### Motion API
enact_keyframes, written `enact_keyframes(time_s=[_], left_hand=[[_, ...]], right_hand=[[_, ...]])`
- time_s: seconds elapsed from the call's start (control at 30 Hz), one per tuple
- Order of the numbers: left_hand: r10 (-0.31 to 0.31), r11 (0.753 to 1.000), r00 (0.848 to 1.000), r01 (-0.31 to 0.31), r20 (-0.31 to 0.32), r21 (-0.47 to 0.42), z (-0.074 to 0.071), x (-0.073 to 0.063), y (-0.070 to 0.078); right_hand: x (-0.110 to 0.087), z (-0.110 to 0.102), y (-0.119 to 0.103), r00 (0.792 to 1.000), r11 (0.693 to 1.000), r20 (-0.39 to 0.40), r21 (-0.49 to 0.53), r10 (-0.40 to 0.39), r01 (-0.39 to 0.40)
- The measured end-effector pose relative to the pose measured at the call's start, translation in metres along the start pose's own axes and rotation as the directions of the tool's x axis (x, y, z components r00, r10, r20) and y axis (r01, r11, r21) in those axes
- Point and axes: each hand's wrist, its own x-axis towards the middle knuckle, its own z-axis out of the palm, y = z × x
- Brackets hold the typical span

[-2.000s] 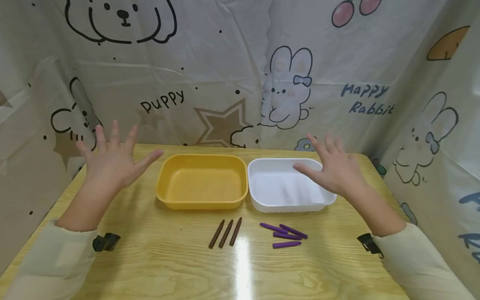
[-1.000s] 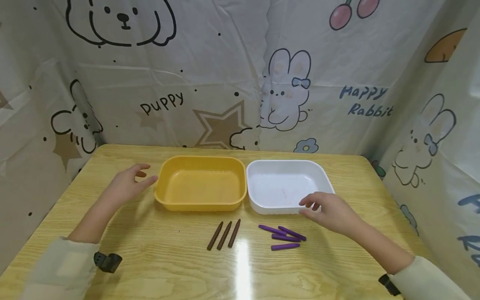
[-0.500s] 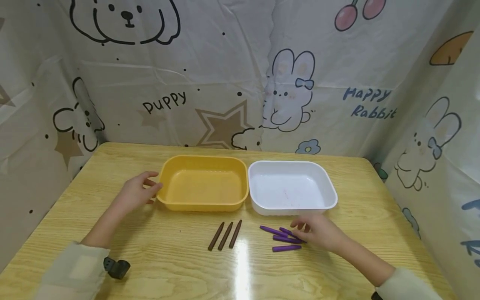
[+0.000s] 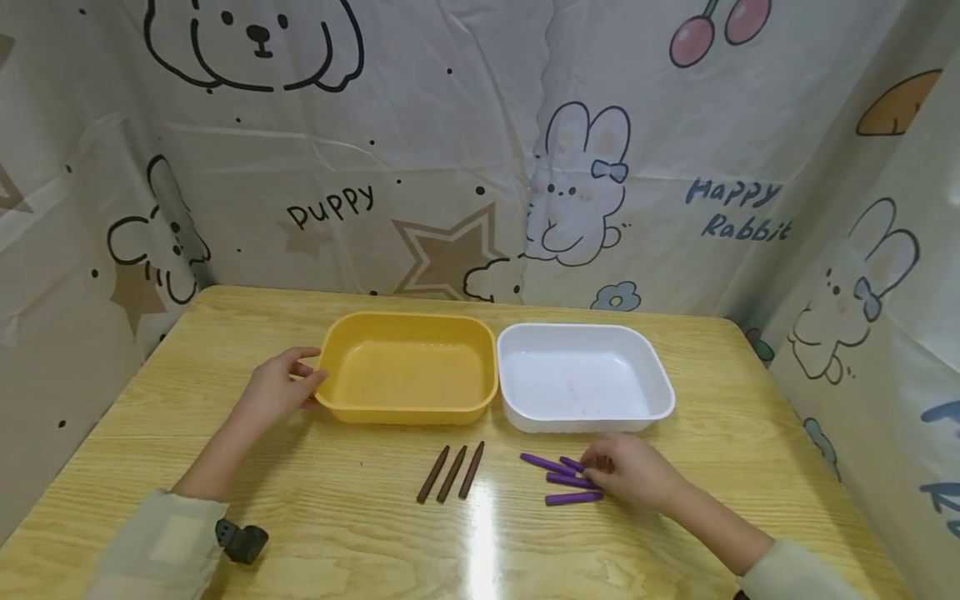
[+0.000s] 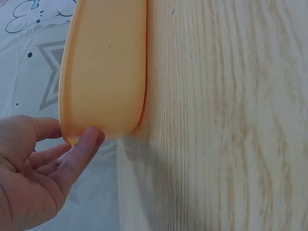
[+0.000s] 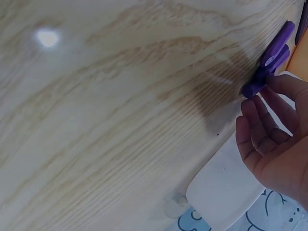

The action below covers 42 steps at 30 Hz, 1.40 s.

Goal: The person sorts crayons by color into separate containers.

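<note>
My left hand [image 4: 276, 387] is at the left end of the yellow tray [image 4: 412, 416], its thumb and fingertips touching the rim. The left wrist view shows the thumb against the tray's outer wall [image 5: 106, 72]; the index fingertip is partly hidden by the rim. My right hand [image 4: 630, 471] pinches one purple crayon [image 4: 572, 463] at its right end, beneath the white tray's front edge. Three other purple crayons lie close by, the lowest purple crayon [image 4: 573, 499] a little apart. From the right wrist, the purple crayons [image 6: 276, 41] overlap beyond the thumb.
Beside the yellow tray stands the white tray [image 4: 585, 425], their ends touching. Three brown crayons [image 4: 452, 473] lie side by side in front of the yellow tray. A patterned cloth [image 4: 420, 133] hangs behind and at both sides of the wooden table [image 4: 360, 533].
Both hands were raised with spread fingers. The left came down to the yellow tray's end. The right came down past the white tray to the purple crayons, and its fingertips closed on one.
</note>
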Motion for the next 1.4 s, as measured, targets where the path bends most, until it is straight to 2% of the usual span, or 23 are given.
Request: enact_keyframes(time_s=[0.4, 0.63, 0.9, 1.03, 1.23, 1.4], left_hand=[[-0.003, 1.0, 1.0, 0.003, 0.001, -0.008, 0.0, 0.0, -0.003], [-0.023, 1.0, 1.0, 0.023, 0.002, -0.02, -0.001, 0.0, -0.005], [-0.024, 1.0, 1.0, 0.024, 0.002, -0.017, -0.002, 0.0, -0.003], [-0.022, 0.999, 1.0, 0.022, 0.003, -0.023, -0.002, 0.001, -0.005], [-0.023, 0.999, 1.0, 0.023, 0.001, -0.043, -0.001, 0.002, -0.006], [-0.029, 0.998, 1.0, 0.029, -0.001, -0.059, 0.001, 0.002, -0.007]], right_hand=[[-0.002, -0.008, -0.008, 0.998, 0.998, -0.012, -0.015, 0.06, -0.06], [-0.001, -0.022, -0.014, 0.999, 1.0, -0.036, -0.004, 0.01, -0.01], [0.004, -0.039, -0.027, 0.998, 1.0, -0.064, -0.001, 0.006, -0.006], [0.009, -0.048, -0.035, 0.996, 1.0, -0.085, -0.002, -0.016, 0.016], [0.021, -0.054, -0.042, 0.993, 0.997, -0.1, 0.047, -0.063, 0.068], [0.034, -0.058, -0.049, 0.995, 0.994, -0.076, 0.092, -0.057, 0.064]])
